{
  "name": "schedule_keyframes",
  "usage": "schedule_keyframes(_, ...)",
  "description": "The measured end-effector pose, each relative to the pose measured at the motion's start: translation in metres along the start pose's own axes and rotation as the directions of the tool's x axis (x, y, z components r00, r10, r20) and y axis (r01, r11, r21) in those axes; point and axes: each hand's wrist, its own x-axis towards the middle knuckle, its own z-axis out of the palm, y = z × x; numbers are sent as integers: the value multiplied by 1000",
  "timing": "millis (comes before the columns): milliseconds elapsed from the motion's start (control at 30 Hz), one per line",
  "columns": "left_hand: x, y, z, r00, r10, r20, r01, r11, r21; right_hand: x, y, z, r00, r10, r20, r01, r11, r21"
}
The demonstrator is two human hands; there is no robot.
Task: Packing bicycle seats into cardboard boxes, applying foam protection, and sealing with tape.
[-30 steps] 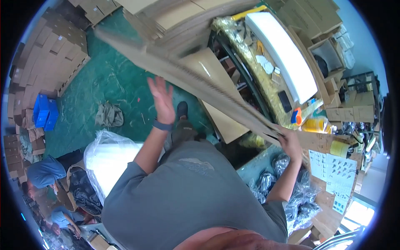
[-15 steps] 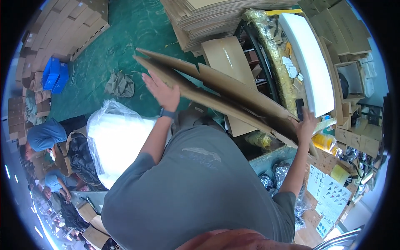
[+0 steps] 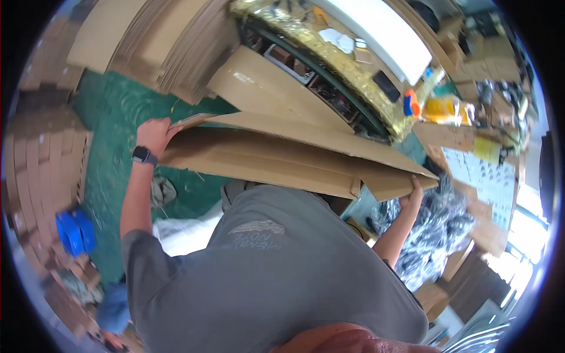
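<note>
Across the front of my body spans a long brown cardboard box, partly unfolded, with a gap between its upper and lower walls. My left hand, with a dark watch on its wrist, grips the left end, its fingers closed round the edge. At the opposite end my right hand pinches the corner, the thumb showing at the edge and most fingers hidden behind the board. The box's right end narrows to a folded flap.
Beyond the box stands a workbench with gold tape along its edge, bearing a black phone and a white foam block. Stacked flat cardboard rises at far left. Crumpled plastic bags lie right; blue bins stand left.
My left hand, spread open beside the cardboard before, now grips its left end. The box has swung more level and opened wider. My view and body have turned to the right.
</note>
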Motion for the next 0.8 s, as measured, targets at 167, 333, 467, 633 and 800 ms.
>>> schedule_keyframes(167,67,-46,-32,972,-233,-21,225,957,-184,-19,-65,36,866,129,483,180,822,-541)
schedule_keyframes(333,117,-115,53,967,107,229,120,603,-789,39,-45,97,776,-6,631,584,385,-714)
schedule_keyframes(467,109,-79,127,917,396,-56,-358,750,-557,-11,7,192,836,-246,490,544,483,-686)
schedule_keyframes(633,124,30,74,757,157,634,-91,986,-136,-70,68,287,978,96,184,202,-232,-951)
schedule_keyframes(800,61,9,24,403,708,580,-188,684,-705,-83,75,301,994,111,-9,52,-535,-843)
